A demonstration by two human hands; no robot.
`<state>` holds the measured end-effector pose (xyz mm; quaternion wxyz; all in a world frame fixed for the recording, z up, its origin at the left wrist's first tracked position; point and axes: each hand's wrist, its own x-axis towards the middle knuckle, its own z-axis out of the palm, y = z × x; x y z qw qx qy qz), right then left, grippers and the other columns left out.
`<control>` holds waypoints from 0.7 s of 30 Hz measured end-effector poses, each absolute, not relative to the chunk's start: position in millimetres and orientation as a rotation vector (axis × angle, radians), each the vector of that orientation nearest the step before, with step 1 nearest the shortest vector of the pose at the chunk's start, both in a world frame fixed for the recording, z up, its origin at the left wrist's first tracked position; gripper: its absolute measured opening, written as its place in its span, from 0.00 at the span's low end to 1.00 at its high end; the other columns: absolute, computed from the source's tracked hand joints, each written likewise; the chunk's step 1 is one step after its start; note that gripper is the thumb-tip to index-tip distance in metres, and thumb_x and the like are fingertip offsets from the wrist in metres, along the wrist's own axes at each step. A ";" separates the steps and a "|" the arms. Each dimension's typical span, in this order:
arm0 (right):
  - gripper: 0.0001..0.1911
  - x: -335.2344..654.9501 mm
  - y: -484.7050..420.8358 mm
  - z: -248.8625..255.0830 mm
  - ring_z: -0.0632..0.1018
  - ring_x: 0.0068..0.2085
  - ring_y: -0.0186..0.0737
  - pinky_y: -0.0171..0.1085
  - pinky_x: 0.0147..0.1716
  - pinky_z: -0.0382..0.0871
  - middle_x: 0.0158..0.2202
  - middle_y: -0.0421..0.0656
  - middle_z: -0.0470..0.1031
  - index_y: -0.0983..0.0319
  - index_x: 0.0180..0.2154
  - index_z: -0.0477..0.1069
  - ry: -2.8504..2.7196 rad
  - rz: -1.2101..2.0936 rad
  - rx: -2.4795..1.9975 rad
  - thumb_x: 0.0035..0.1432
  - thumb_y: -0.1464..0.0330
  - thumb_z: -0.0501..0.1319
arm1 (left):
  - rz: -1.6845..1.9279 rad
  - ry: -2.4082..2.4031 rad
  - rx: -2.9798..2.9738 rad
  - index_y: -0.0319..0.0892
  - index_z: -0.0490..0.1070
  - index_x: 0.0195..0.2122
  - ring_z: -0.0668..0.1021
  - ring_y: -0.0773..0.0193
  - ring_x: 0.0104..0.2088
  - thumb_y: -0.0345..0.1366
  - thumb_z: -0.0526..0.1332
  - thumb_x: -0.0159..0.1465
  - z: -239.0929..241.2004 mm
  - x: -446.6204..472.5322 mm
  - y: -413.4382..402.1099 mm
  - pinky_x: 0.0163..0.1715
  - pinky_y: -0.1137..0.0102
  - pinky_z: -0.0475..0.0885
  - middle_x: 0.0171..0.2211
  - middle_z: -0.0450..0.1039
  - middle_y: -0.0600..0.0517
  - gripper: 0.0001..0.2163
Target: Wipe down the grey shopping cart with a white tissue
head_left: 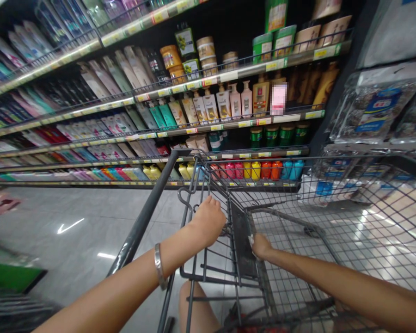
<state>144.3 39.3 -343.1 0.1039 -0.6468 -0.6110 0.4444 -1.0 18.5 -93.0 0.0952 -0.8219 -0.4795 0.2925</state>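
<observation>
- So the left hand point(210, 219) is curled over the top of the wire flap point(215, 240) at the near end of a shopping cart point(333, 240), fingers wrapped round the far side so you mostly see the back of the hand and the thumb on top.
- A silver bangle point(159, 266) sits partway up that forearm.
- Right hand point(260, 245) is lower down and a bit to the right, closed around the dark panel point(243, 240) that's part of the same flap, fingers mostly hidden behind it.
- Both hands are gripping the cart, close to each other but not touching.
- The cart's grey handle bar point(149, 208) runs diagonally off to the left of the left hand, and neither hand is on it.
- The cart basket stretches off to the right, and you can see the shiny grey floor point(83, 222) through the mesh.
- A bare knee point(197, 310) shows below, behind the cart wires.
- Past the cart there's a long run of shelves point(229, 74) packed with bottles and tubs, yellow price tags along the edges.
- Pump bottles point(235, 99) in the middle row, green tubs point(273, 41) higher up, and a row of small bright bottles point(260, 169) on the bottom shelf right behind the cart's far rim.
- Bagged goods point(377, 108) hang on the right side.
</observation>
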 end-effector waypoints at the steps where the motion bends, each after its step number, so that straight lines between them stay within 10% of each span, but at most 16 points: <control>1: 0.11 145.1 33.3 -340.9 0.78 0.28 0.47 0.36 0.26 0.66 0.18 0.47 0.71 0.63 0.18 0.67 -1.790 1.351 -1.940 0.47 0.80 0.59 | 0.864 -1.423 -2.443 0.34 0.76 0.35 0.74 0.50 0.47 0.40 0.62 0.57 -92.6 -1.1 18.9 0.50 0.59 0.62 0.40 0.74 0.37 0.13; 21: 0.10 121.0 -1.4 -284.1 0.70 0.17 0.31 0.27 0.15 0.62 0.13 0.36 0.64 0.62 0.19 0.64 -1.442 1.705 -1.791 0.48 0.70 0.62 | 0.785 -1.457 -2.457 0.33 0.75 0.37 0.75 0.53 0.46 0.39 0.62 0.57 -89.7 -3.1 27.8 0.50 0.62 0.64 0.41 0.75 0.38 0.13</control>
